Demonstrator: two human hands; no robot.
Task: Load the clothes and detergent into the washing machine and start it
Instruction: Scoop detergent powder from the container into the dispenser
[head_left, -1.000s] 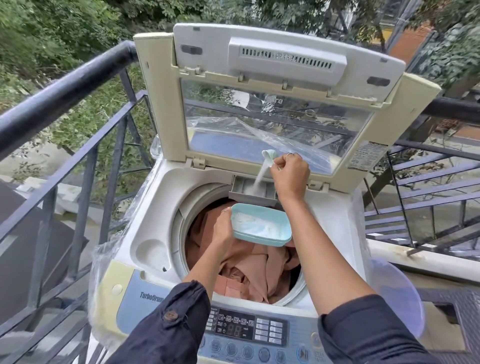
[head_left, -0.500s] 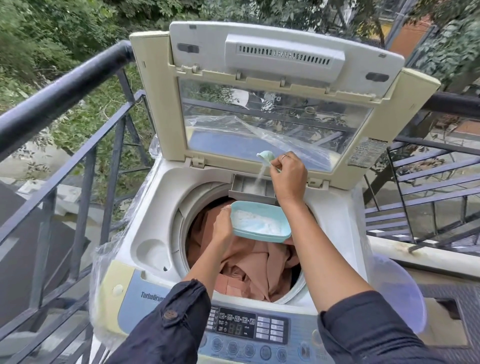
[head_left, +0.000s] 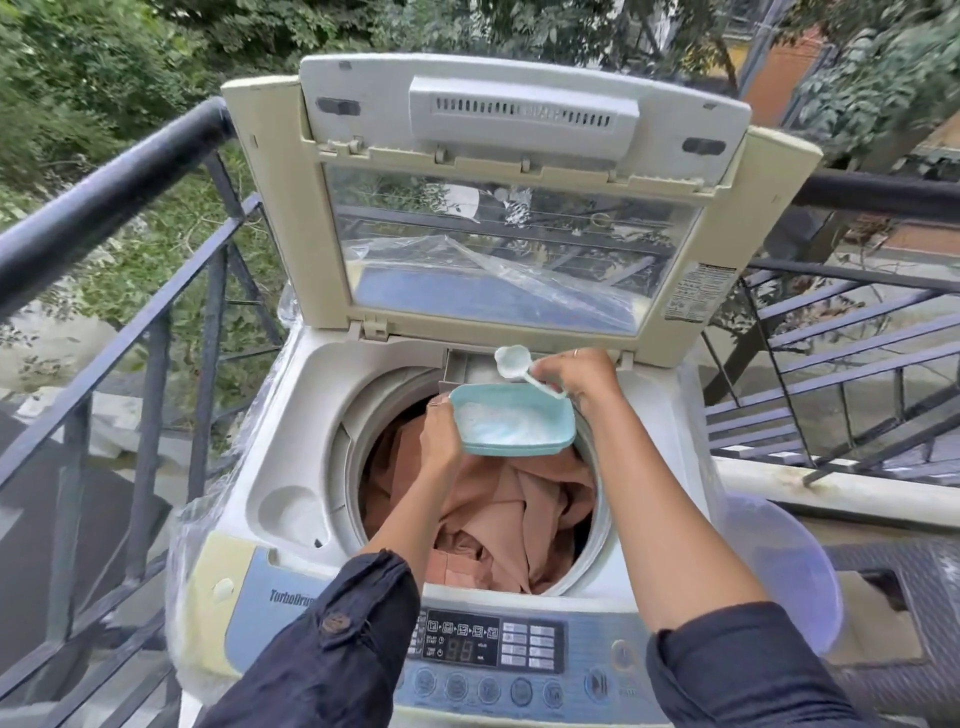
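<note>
Soft even daylight, wide-angle edge distortion

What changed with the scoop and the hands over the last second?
The right hand has stopped pouring. The scoop, earlier tipped and streaming powder into the dispenser drawer, is now turned back level with no stream, and has been lowered close to the detergent tub. Unchanged: the right hand pinches the scoop handle, the left hand holds the tub over the clothes, and the lid stands open.
</note>
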